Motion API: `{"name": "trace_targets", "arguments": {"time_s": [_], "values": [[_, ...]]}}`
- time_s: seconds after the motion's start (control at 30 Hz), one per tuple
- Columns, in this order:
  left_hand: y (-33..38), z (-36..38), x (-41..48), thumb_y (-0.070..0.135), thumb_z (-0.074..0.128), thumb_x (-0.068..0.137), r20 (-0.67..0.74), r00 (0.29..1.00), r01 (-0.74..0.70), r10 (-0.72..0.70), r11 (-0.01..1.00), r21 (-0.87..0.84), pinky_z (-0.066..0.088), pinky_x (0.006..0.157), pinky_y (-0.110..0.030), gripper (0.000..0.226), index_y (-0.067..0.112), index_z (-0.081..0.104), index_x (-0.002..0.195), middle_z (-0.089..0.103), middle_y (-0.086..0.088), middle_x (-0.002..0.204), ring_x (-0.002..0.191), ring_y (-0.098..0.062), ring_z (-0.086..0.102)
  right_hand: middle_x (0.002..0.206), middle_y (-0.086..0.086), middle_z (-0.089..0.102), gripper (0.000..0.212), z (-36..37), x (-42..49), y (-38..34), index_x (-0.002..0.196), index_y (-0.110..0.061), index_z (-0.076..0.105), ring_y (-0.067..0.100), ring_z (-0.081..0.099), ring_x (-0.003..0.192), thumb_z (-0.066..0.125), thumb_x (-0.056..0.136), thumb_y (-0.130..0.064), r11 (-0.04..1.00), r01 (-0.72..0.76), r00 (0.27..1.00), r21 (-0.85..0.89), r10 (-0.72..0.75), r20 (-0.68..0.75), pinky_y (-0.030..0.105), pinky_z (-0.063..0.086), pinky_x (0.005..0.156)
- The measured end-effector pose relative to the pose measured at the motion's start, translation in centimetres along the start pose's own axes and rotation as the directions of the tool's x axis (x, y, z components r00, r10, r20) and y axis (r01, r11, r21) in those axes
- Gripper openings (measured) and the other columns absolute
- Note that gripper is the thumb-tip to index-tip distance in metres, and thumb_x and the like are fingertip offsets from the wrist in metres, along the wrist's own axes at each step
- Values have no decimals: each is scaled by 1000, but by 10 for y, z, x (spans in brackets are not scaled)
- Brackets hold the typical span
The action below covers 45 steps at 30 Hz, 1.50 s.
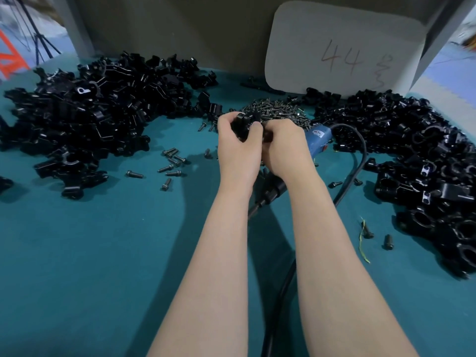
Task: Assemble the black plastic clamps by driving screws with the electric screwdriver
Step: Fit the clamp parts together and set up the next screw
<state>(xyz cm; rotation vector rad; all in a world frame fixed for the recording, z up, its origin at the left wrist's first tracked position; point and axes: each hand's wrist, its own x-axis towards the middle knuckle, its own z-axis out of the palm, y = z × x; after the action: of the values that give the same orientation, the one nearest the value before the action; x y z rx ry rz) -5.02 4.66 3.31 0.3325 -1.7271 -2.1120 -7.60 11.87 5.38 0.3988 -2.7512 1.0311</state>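
Gripping a black clamp (244, 122), left hand (238, 148) curls round it near the screw pile (279, 110); right hand (286, 148) apparently pinches it too; electric screwdriver (319, 140) lies on table (103, 253) beside.

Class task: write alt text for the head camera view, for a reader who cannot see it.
The left hand and right hand grip one black clamp over a teal table, in front of a screw pile. A blue screwdriver lies by the right hand; a left heap and a right heap of clamps flank them.
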Motion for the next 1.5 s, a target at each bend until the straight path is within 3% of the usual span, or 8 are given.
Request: {"name": "trace_targets", "arguments": {"time_s": [0.27,0.6,0.77,0.93,1.07,1.13,1.23,1.5], "values": [[-3,-8,5,15,63,92,71,996,-60,60,998,-5,47,89,-16,30,25,55,119,62,9,109,97,3,58,76,4,56,17,-8,-4,-9,78,-18,53,21,49,72,46,89,-6,998,10,999,-54,-8,47,26,32,52],[-3,-2,0,22,55,97,66,996,-66,61,995,80,43,75,-9,20,33,48,112,57,21,99,90,12,53,64,-2,48,21,-7,-1,-6,77,-10,56,7,41,58,42,93,-7,997,-4,1000,-72,6,24,5,35,45],[0,-3,1,19,59,95,19,999,-36,35,998,54,46,86,-18,22,21,54,115,61,8,105,97,-4,57,69,0,54,20,-8,0,-5,81,-12,59,15,48,63,44,92,-6,998,-6,996,-60,11,88,10,32,44],[2,-10,3,16,61,92,-58,998,16,-14,999,29,48,100,-39,28,10,56,119,66,-9,113,107,-22,61,80,-4,62,24,-20,-3,0,95,-20,70,15,60,80,49,93,-6,997,-53,998,51,54,-14,19,43,65],[-1,-10,4,15,60,93,-70,996,-42,53,986,159,47,84,-20,24,15,58,117,64,7,100,92,-2,60,80,-13,63,14,-21,-3,-11,98,-20,71,3,58,78,60,90,-22,985,2,997,171,10,-71,10,43,69],[-4,-9,3,9,55,93,-58,995,-61,75,973,222,42,65,-5,26,17,58,117,60,15,89,75,12,55,91,-10,64,27,-17,-4,-14,108,-19,69,3,57,85,68,86,-35,987,9,1000,163,-8,-6,15,43,76],[-5,-9,0,2,48,91,-47,996,-64,79,961,268,39,48,-3,33,20,55,119,57,17,80,55,15,52,87,-12,59,36,-13,-2,-12,116,-17,66,2,53,81,71,84,-34,990,-6,999,138,-1,44,15,40,71],[-5,-6,-2,0,50,92,-17,996,-83,91,959,272,37,48,-2,36,16,55,124,58,5,97,54,22,50,69,-19,48,27,-14,-1,-6,109,-17,69,-4,45,64,70,85,-30,983,-7,1000,181,7,1,6,33,56]]}}
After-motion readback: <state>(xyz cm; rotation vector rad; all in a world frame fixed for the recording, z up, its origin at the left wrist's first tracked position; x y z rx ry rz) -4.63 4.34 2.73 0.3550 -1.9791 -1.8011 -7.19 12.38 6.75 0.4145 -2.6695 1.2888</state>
